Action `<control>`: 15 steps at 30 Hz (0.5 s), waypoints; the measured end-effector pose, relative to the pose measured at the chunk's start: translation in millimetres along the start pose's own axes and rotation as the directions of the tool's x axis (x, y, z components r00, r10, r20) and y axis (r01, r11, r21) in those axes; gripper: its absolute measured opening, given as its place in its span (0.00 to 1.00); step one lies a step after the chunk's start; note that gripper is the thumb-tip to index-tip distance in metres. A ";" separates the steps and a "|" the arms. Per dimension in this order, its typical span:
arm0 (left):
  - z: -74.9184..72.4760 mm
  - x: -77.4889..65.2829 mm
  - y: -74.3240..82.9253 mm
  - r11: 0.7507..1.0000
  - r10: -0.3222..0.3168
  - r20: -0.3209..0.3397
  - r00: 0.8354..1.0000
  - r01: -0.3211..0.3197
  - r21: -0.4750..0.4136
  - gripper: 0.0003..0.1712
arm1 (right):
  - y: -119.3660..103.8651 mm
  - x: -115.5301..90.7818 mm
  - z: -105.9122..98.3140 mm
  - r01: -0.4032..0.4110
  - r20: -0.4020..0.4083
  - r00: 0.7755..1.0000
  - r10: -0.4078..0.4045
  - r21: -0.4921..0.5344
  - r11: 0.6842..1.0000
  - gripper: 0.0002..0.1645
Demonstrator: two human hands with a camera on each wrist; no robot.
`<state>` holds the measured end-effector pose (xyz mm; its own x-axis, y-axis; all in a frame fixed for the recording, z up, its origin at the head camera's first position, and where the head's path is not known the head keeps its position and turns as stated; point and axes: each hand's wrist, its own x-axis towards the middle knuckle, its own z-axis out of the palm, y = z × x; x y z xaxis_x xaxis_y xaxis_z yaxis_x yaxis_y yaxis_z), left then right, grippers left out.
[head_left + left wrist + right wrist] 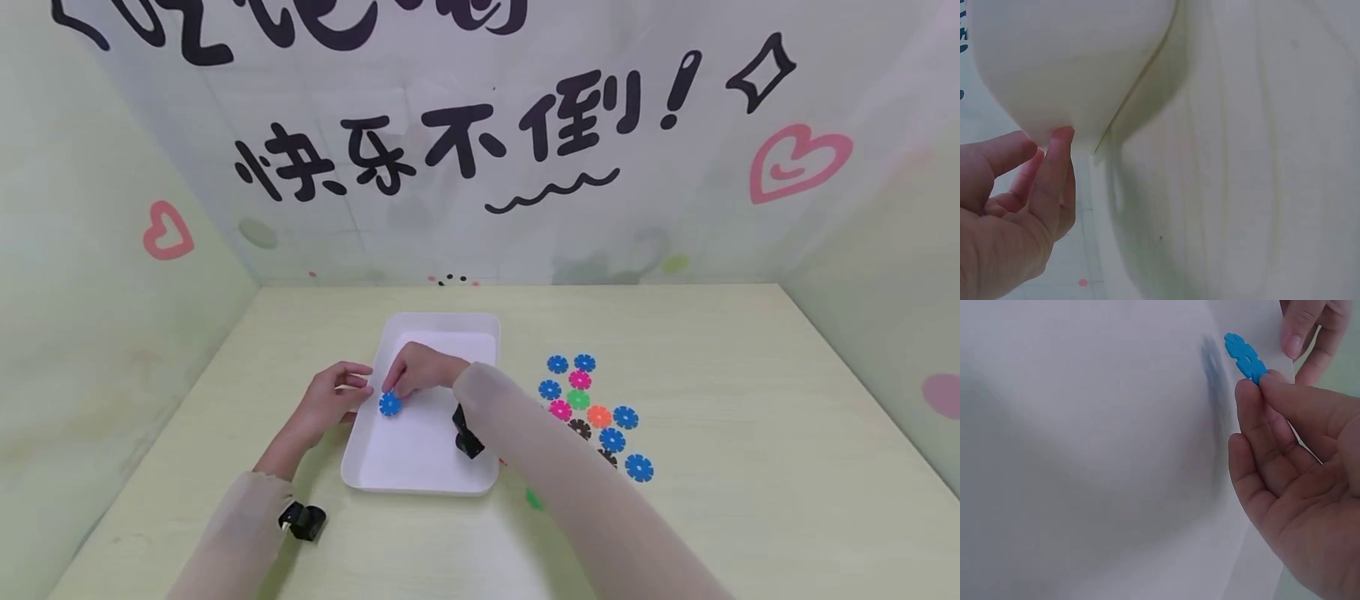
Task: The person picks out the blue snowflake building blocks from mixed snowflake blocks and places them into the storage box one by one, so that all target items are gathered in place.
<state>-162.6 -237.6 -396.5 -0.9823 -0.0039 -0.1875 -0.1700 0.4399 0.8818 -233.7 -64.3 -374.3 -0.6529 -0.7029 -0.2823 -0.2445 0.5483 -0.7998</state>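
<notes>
A blue notched plastic disc (390,404), shaped like a snowflake, is pinched at its edge between the thumb and fingers of my right hand (423,368). That hand is over the left part of a white rectangular tray (420,481). In the right wrist view the blue disc (1246,357) is tilted above the tray floor, casting a bluish shadow. My left hand (330,402) is at the tray's left side. The left wrist view has the left hand (1022,206) pinching the tray rim, with the thumb and a finger on either side of it.
Several loose notched discs lie on the table right of the tray, among them a blue disc (639,467), an orange disc (599,417) and a pink disc (580,380). The right sleeve (555,467) covers part of them. Printed sheets stand behind and beside the wooden table (712,375).
</notes>
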 end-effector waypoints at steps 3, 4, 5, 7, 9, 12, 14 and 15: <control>0.1 0.9 0.9 1.000 -0.002 0.001 1.000 0.002 0.002 0.22 | -0.4 0.4 4.9 -0.029 0.011 1.000 0.029 0.015 0.999 0.07; 0.3 1.0 1.2 1.000 -0.003 0.003 1.000 0.003 0.002 0.22 | -0.4 0.3 6.3 -0.040 0.014 0.999 0.039 0.023 0.999 0.07; 0.7 1.1 1.5 1.000 -0.002 0.005 1.000 0.002 0.003 0.23 | 0.3 0.7 7.7 -0.048 0.015 0.999 0.048 0.030 0.998 0.06; 1.4 0.8 2.0 1.000 -0.002 0.010 1.000 0.002 -0.003 0.23 | 1.6 1.7 10.3 -0.057 0.016 0.998 0.057 0.030 0.998 0.06; 1.9 0.3 1.9 1.000 -0.002 0.012 1.000 0.002 -0.007 0.23 | 2.6 3.4 12.5 -0.050 0.011 0.999 0.050 0.003 0.999 0.06; 1.7 -0.4 1.2 1.000 -0.004 0.005 1.000 0.004 -0.009 0.22 | 2.7 5.7 15.5 -0.032 0.014 0.999 0.032 -0.043 0.999 0.05; 1.2 -0.7 0.8 1.000 -0.001 0.001 1.000 0.001 -0.005 0.22 | 1.9 6.5 16.9 -0.027 0.012 1.000 0.028 -0.063 0.998 0.05; 1.1 -0.6 0.9 1.000 -0.002 -0.001 1.000 0.002 -0.003 0.22 | 1.4 6.5 17.3 -0.026 0.011 1.000 0.027 -0.065 0.998 0.05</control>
<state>-162.0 -236.2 -396.1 -0.9821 -0.0056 -0.1885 -0.1719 0.4370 0.8829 -225.9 -76.0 -386.4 -0.6512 -0.6928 -0.3099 -0.2736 0.5951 -0.7556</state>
